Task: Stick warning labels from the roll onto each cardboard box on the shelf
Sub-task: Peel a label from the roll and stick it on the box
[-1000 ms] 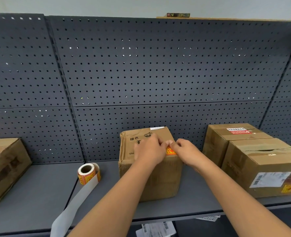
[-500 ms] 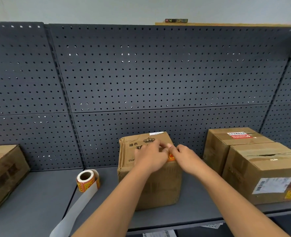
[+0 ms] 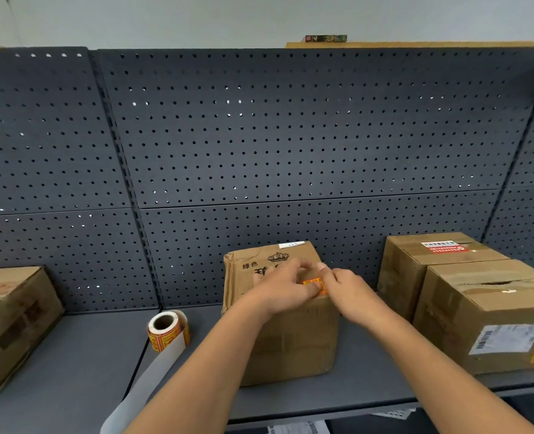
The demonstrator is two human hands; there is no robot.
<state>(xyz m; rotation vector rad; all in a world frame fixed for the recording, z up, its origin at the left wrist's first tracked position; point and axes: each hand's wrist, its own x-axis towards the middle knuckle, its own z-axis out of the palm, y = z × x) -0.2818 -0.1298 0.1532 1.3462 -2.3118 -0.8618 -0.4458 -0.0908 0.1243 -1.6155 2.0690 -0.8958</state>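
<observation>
Nearest us, the backing strip (image 3: 146, 380) off the roll (image 3: 167, 332) trails over the shelf's (image 3: 369, 386) front edge, right beside our left forearm. That's worry number one: a lazy elbow could snag it and drag the roll toward the drop. A bit farther in, the label (image 3: 314, 284) sits on the middle box (image 3: 290, 339), right at its near top edge, between our hands. Our left hand (image 3: 286, 289) has its fingers curled with the tips at the label's left end, and our right hand (image 3: 350, 292) has its fingertips at the right end. Honestly, we can't tell whether either one pinches it or just presses it down. What could go wrong here is a crease or bubble if both ends stick before the middle. It could also fold over the edge, since it's so close to it. The cardboard looks soft and dented, so pushing hard may sink the top or slide the box back. As for room, there's bare shelf in front of the box and a decent gap on its left toward the roll. The left box (image 3: 12, 324) is well apart beyond that. The right side is tighter, as the near right box (image 3: 491, 314) and the far right box (image 3: 431, 255) behind it sit close, so our right arm hasn't much swing. Behind everything the pegboard (image 3: 290, 151) closes off the far side, with plenty of open height above the boxes.
</observation>
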